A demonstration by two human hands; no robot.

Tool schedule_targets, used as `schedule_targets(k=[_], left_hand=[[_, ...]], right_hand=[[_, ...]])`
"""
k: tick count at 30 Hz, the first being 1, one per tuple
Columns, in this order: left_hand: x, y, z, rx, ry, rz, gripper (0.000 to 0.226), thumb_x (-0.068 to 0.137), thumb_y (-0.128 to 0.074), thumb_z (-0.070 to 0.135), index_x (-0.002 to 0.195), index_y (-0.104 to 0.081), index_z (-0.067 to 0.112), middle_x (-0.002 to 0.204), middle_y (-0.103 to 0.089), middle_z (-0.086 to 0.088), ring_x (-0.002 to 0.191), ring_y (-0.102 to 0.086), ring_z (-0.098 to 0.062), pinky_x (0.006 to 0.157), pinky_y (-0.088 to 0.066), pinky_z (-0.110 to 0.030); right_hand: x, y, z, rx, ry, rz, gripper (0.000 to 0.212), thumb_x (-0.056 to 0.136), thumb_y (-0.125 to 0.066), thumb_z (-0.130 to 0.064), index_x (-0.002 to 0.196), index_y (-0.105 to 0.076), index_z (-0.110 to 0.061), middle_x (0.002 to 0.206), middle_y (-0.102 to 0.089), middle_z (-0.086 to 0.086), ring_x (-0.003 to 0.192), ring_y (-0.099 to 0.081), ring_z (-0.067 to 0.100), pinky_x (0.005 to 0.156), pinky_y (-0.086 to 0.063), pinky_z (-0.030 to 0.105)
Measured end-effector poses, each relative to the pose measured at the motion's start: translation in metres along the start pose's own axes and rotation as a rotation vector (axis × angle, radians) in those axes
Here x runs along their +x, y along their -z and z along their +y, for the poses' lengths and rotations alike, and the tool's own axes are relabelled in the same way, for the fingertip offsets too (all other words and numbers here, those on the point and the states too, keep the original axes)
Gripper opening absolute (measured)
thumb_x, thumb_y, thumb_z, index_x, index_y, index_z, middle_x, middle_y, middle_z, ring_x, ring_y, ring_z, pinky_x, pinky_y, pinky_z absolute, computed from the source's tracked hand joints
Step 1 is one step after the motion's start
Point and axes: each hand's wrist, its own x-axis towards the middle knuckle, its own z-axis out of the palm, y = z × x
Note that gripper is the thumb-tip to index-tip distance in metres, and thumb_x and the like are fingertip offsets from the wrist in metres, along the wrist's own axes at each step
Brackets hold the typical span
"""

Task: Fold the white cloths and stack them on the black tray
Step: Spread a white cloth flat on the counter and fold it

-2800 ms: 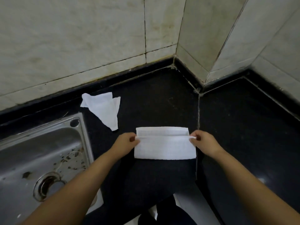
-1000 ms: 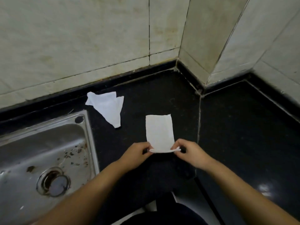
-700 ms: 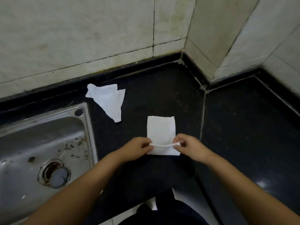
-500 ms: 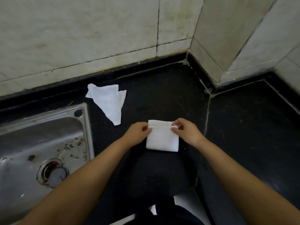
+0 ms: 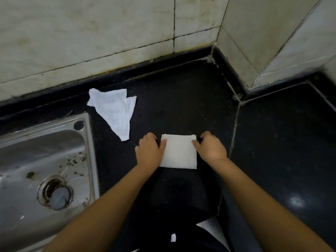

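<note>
A folded white cloth (image 5: 179, 153) is laid flat on the black tabletop (image 5: 181, 99), flanked by both hands. The left hand (image 5: 149, 151) is pressed on its left edge with the thumb on the cloth; the right hand (image 5: 211, 149) is set likewise on the right edge — fingers loosely bent, apparently gripping nothing. A crumpled white cloth (image 5: 113, 111) is seen apart, beside the steel sink (image 5: 43, 160).

No legible text or markings
</note>
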Motion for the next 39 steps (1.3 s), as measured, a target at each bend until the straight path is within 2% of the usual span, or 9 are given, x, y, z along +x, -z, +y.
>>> schedule_targets(k=[4, 9, 12, 14, 20, 25, 30, 34, 39], left_hand=[[-0.015, -0.010, 0.006, 0.229, 0.001, -0.067, 0.045, 0.093, -0.047, 0.046, 0.119, -0.047, 0.010, 0.124, -0.047, -0.008, 0.117, -0.044, -0.025, 0.095, -0.036, -0.039], [-0.012, 0.002, 0.018, 0.030, 0.063, -0.145, 0.023, 0.093, -0.052, 0.029, 0.107, -0.054, 0.012, 0.118, -0.048, -0.008, 0.114, -0.045, -0.026, 0.095, -0.038, -0.039], [-0.013, 0.020, 0.020, -0.346, 0.012, -0.151, 0.010, 0.090, -0.056, 0.019, 0.084, -0.048, 0.016, 0.086, -0.050, 0.001, 0.084, -0.052, -0.017, 0.070, -0.044, -0.025], [-0.016, 0.034, 0.022, -0.557, -0.005, -0.173, 0.009, 0.089, -0.058, 0.017, 0.088, -0.049, 0.015, 0.083, -0.052, 0.002, 0.077, -0.051, -0.013, 0.063, -0.040, -0.021], [-0.040, 0.057, 0.038, -0.857, 0.074, -0.352, 0.038, 0.091, -0.056, 0.012, 0.129, -0.052, 0.009, 0.121, -0.060, -0.008, 0.109, -0.058, -0.024, 0.096, -0.049, -0.042], [-0.085, 0.059, 0.043, -0.918, -0.021, -0.528, 0.037, 0.090, -0.054, 0.003, 0.126, -0.049, 0.009, 0.120, -0.058, -0.011, 0.097, -0.059, -0.022, 0.067, -0.051, -0.030], [-0.155, 0.042, 0.054, -0.958, 0.020, -0.855, 0.055, 0.090, -0.054, 0.000, 0.142, -0.034, 0.002, 0.131, -0.054, -0.016, 0.106, -0.059, -0.026, 0.084, -0.050, -0.039], [-0.231, 0.022, 0.069, -0.867, 0.046, -1.219, 0.016, 0.094, -0.051, 0.007, 0.106, -0.061, 0.006, 0.094, -0.068, -0.009, 0.085, -0.064, -0.021, 0.072, -0.052, -0.037], [-0.344, -0.004, 0.085, -0.605, -0.221, -1.383, 0.011, 0.095, -0.052, 0.010, 0.097, -0.062, 0.013, 0.093, -0.068, -0.005, 0.086, -0.064, -0.018, 0.082, -0.052, -0.038]], right_hand=[[-0.018, -0.014, -0.009, -0.168, -0.028, -0.023, 0.045, 0.094, -0.048, -0.041, 0.125, -0.047, -0.008, 0.125, -0.055, 0.012, 0.112, -0.055, 0.027, 0.091, -0.045, 0.039], [-0.021, -0.016, -0.021, -0.130, -0.046, -0.045, 0.038, 0.091, -0.049, -0.029, 0.124, -0.051, -0.010, 0.125, -0.053, 0.012, 0.115, -0.051, 0.029, 0.096, -0.041, 0.039], [-0.023, -0.004, -0.019, 0.325, -0.127, -0.085, 0.030, 0.088, -0.055, -0.022, 0.114, -0.054, -0.007, 0.115, -0.058, 0.013, 0.100, -0.057, 0.026, 0.082, -0.049, 0.036], [-0.030, 0.011, -0.016, 0.742, -0.193, -0.118, 0.028, 0.088, -0.059, -0.013, 0.114, -0.055, -0.004, 0.114, -0.062, 0.014, 0.092, -0.059, 0.023, 0.074, -0.051, 0.032], [-0.082, 0.035, -0.002, 1.248, -0.163, -0.133, 0.012, 0.090, -0.057, -0.005, 0.099, -0.063, -0.011, 0.103, -0.067, 0.008, 0.087, -0.065, 0.019, 0.074, -0.055, 0.033], [-0.158, 0.024, 0.027, 1.427, -0.099, 0.117, 0.015, 0.092, -0.054, -0.006, 0.102, -0.063, -0.011, 0.100, -0.069, 0.008, 0.086, -0.066, 0.022, 0.068, -0.054, 0.034], [-0.255, -0.001, 0.073, 1.492, -0.175, 0.376, 0.020, 0.093, -0.052, -0.006, 0.106, -0.064, -0.015, 0.105, -0.069, 0.007, 0.090, -0.068, 0.021, 0.066, -0.054, 0.032], [-0.348, -0.015, 0.116, 1.515, -0.256, 0.603, 0.021, 0.093, -0.050, -0.003, 0.103, -0.065, -0.013, 0.101, -0.071, 0.005, 0.086, -0.069, 0.018, 0.066, -0.054, 0.030], [-0.472, -0.045, 0.162, 1.552, -0.386, 0.889, 0.020, 0.092, -0.050, -0.005, 0.104, -0.065, -0.011, 0.100, -0.071, 0.005, 0.088, -0.069, 0.020, 0.070, -0.054, 0.032]])
